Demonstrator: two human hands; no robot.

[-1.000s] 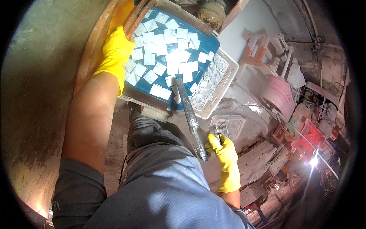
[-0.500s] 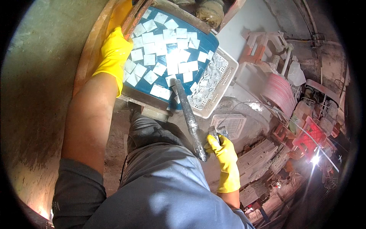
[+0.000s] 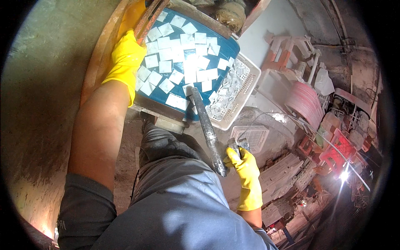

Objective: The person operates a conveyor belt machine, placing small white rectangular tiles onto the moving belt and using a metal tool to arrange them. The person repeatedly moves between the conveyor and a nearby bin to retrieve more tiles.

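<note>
My left hand (image 3: 125, 54), in a yellow rubber glove, is closed around the lower end of a rusty metal bar (image 3: 152, 21) at the upper left. Some of its fingers are hidden. Right of it, many white square tiles (image 3: 165, 66) lie spread over a wet blue surface (image 3: 164, 93). My right hand (image 3: 245, 168), gloved the same way, is closed on a small dark block-like piece (image 3: 234, 146) at lower centre. Just left of that hand, a dark metal pipe (image 3: 204, 121) slants from the tiles down toward my body.
A white perforated basket (image 3: 255, 77) filled with small tile pieces stands against the blue surface's right side. Below it lies a pale crate (image 3: 260, 137). Further right are a plastic stool (image 3: 287, 50), a red crate (image 3: 339, 150) and a bright lamp (image 3: 344, 175).
The tiles and my left hand sit a few pixels lower and further right in the picture. Both hands keep their grips; my right hand and the pipe look still.
</note>
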